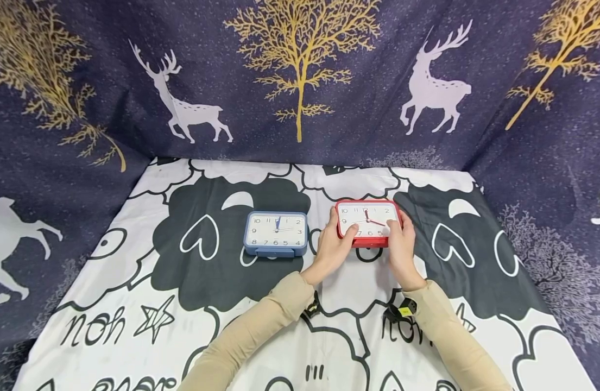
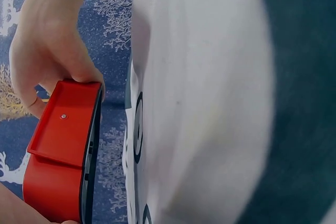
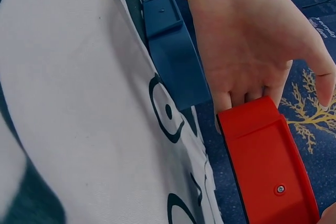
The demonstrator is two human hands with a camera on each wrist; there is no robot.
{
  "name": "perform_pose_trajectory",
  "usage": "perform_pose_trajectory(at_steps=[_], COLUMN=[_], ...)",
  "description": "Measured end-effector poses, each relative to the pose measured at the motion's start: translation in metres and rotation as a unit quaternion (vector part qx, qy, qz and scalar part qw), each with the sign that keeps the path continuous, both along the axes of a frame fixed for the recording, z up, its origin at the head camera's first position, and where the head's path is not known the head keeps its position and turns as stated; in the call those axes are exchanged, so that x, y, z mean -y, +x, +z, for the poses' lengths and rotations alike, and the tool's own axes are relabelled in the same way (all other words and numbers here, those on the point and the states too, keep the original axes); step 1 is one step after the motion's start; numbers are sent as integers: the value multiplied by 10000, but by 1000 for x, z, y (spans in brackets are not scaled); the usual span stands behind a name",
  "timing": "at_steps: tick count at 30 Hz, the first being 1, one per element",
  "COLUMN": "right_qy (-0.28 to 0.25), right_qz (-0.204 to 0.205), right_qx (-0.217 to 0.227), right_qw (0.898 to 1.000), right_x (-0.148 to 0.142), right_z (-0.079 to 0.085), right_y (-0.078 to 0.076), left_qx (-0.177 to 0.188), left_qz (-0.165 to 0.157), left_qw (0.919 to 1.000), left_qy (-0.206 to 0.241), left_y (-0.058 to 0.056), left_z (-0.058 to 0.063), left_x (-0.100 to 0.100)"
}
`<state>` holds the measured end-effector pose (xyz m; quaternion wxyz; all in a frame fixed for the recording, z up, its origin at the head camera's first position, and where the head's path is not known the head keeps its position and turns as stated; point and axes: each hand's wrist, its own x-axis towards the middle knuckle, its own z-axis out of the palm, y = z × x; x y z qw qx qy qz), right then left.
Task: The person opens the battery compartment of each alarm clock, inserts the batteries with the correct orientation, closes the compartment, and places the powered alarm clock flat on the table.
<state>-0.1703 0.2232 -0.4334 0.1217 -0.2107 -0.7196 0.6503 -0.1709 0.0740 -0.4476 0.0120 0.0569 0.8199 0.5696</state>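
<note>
Both hands hold a red rectangular table clock [image 1: 368,222], its white dial turned up towards the head. My left hand [image 1: 331,247] is at its left end, thumb over the dial's lower left. At the right end, my right hand [image 1: 402,247] grips the frame with the thumb over the dial near the 4. In the left wrist view, the clock's red underside [image 2: 60,124] shows a small screw, with a gap between its dark back and the cloth. A blue clock [image 1: 276,233] of like shape stands to the left, beside my left hand, untouched.
A white cloth [image 1: 153,358] with black cartoon sheep covers the table. Dark blue curtains [image 1: 260,119] with deer and golden trees hang behind and along both sides. Each forearm wears a beige sleeve [image 1: 251,336], with a dark strap near each wrist.
</note>
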Motion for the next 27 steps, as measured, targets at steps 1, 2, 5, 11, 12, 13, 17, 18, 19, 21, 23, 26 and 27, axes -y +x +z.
perform_pose_trajectory(at_steps=[1, 2, 5, 11, 12, 13, 17, 18, 19, 21, 23, 26, 27], right_qy=[-17, -21, 7, 49, 43, 6, -189, -235, -278, -317, -316, -312, -314], right_qz=[19, 37, 76, 136, 134, 134, 138, 142, 144, 141, 142, 163, 168], right_qx=[-3, 2, 6, 90, 100, 99, 136, 149, 158, 194, 209, 210, 206], right_qw=[10000, 10000, 10000, 9999, 9999, 9999, 9996, 9995, 9994, 9992, 9992, 9992, 9992], right_x=[0, 0, 0, 1, 1, 0, 0, 0, 0, 0, 0, 0, 0], right_z=[-1, -1, -3, -7, -8, -9, -9, -9, -9, -9, -9, -10, -10], right_y=[0, 0, 0, 0, 0, 0, -1, -1, -1, -1, -1, 0, 0], left_qx=[16, 28, 82, 233, 245, 238, 264, 277, 287, 287, 302, 315, 316], left_qz=[14, 28, 79, 158, 161, 165, 175, 176, 177, 173, 160, 142, 138], left_qw=[10000, 10000, 9999, 9991, 9991, 9991, 9990, 9989, 9988, 9988, 9986, 9982, 9982], left_qy=[-4, 13, 93, 306, 307, 318, 329, 333, 345, 358, 416, 481, 491], left_y=[0, -1, -2, -4, -5, -5, -6, -7, -7, -7, -7, -8, -8], left_z=[0, -1, 0, -1, -2, -2, -3, -2, -2, -3, -3, -6, -7], left_x=[0, -1, -2, -5, -5, -5, -6, -6, -6, -6, -6, -6, -6])
